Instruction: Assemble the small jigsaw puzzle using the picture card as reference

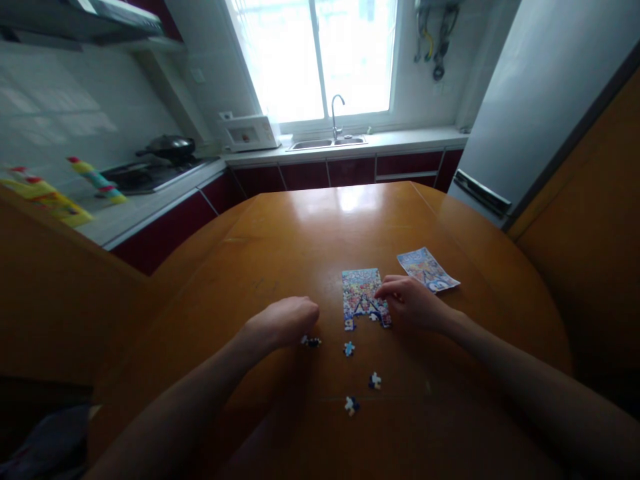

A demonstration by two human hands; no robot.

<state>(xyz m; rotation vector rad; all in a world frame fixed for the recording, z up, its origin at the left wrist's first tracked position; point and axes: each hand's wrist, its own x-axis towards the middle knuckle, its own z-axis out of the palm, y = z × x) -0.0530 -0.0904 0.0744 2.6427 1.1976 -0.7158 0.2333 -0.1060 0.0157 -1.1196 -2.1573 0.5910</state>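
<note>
A mostly assembled jigsaw puzzle (pixel 361 287) lies on the table, its lower edge ragged with an open gap. My right hand (pixel 411 301) is at its right side, fingers bent together and fingertips over the puzzle's edge; anything between them is hidden. To the left of the puzzle, my left hand (pixel 286 319) is curled closed, knuckles up, its fingertips out of sight. Just below it lie dark and white puzzle pieces (pixel 313 343). A light-blue piece (pixel 349 349) sits under the puzzle, and two white-and-dark pieces, one (pixel 375 381) above the other (pixel 351 405), lie nearer to me.
A printed picture sheet (pixel 427 268) lies behind my right hand. The wooden table (pixel 320 230) has a rounded edge. Beyond it stand a sink (pixel 325 143), a microwave (pixel 250 133), a stove with a pan (pixel 170 147), bottles (pixel 97 180) and a fridge (pixel 545 100).
</note>
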